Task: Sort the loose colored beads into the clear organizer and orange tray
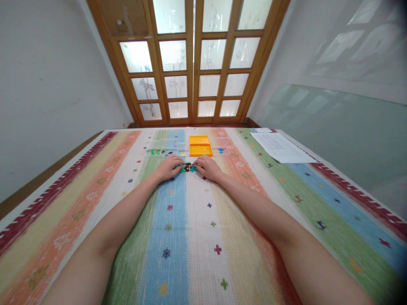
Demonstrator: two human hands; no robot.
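Striped cloth (203, 237) bears small pieces (189, 167), likely light, stiff, best edge-pinched; left hand (169, 167) and right hand (207, 167) half-curl there, any hold unclear.

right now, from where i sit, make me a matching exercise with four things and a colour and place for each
1. pile
2. box
3. paper
4. doors

A. white, off to the right
B. brown, at the back
C. mixed colours, between the left hand and the right hand
D. yellow, just beyond the hands

Right pairs: 1-C, 2-D, 3-A, 4-B
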